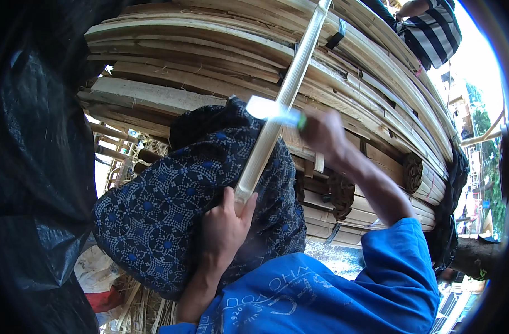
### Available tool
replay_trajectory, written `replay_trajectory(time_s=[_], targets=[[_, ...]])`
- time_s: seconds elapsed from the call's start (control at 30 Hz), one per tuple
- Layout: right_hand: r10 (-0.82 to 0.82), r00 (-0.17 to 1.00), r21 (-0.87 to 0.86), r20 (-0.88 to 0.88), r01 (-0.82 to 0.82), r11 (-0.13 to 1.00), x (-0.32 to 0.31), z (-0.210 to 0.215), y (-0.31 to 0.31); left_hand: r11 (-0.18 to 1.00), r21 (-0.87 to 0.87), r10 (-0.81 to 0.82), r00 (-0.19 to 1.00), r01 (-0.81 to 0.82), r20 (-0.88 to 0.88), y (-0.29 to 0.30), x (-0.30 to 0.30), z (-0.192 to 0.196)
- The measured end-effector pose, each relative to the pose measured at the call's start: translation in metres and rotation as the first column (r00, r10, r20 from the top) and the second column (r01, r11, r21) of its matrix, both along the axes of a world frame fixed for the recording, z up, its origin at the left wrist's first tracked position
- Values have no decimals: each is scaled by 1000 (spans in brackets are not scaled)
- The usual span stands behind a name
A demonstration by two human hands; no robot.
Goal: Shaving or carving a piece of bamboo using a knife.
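A long pale bamboo strip (288, 89) slants up and away from my lap. My left hand (226, 228) grips its near end between thumb and fingers, over the dark patterned cloth (160, 211) that covers my lap. Farther up, my right hand (321, 133) is closed round the handle of a knife, partly blurred by motion. Its broad, shiny blade (263, 108) lies across the strip, pointing left; whether it touches the strip is hard to make out. Something green shows at the knife's handle (302, 119).
Long bundles of bamboo strips (377, 83) are stacked in front of me, bound with dark ties. A black plastic sheet (48, 167) hangs at the left. At the upper right is a person in a striped shirt (432, 36). Dry straw-like scraps (143, 306) lie at the lower left.
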State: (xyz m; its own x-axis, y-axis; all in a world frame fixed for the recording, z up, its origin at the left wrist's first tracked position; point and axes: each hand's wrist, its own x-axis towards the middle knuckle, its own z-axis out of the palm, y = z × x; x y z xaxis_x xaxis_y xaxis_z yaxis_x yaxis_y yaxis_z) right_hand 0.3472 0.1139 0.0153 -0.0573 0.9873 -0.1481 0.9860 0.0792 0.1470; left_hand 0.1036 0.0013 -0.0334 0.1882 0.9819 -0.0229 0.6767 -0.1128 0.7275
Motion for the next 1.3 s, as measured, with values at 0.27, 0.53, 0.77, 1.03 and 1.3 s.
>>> replay_trajectory(time_s=[0.27,0.53,0.77,1.03,1.3], targets=[[139,984,114,-110,-126,985,-13,-18,-16,999,40,-9,997,12,-74,-1,-1,-2],[180,973,-54,-142,-190,980,-18,-20,-41,1000,26,2,1000,-2,6,0,0,-3],[37,989,340,-146,15,940,56,-5,29,1000,9,-8,1000,8,30,-1,-3,-3],[424,882,174,-205,-393,903,-2,-37,-23,995,99,-5,997,13,-83,3,5,-2],[91,985,385,-149,-27,922,42,-8,0,999,32,34,998,-36,56,0,0,-11]])
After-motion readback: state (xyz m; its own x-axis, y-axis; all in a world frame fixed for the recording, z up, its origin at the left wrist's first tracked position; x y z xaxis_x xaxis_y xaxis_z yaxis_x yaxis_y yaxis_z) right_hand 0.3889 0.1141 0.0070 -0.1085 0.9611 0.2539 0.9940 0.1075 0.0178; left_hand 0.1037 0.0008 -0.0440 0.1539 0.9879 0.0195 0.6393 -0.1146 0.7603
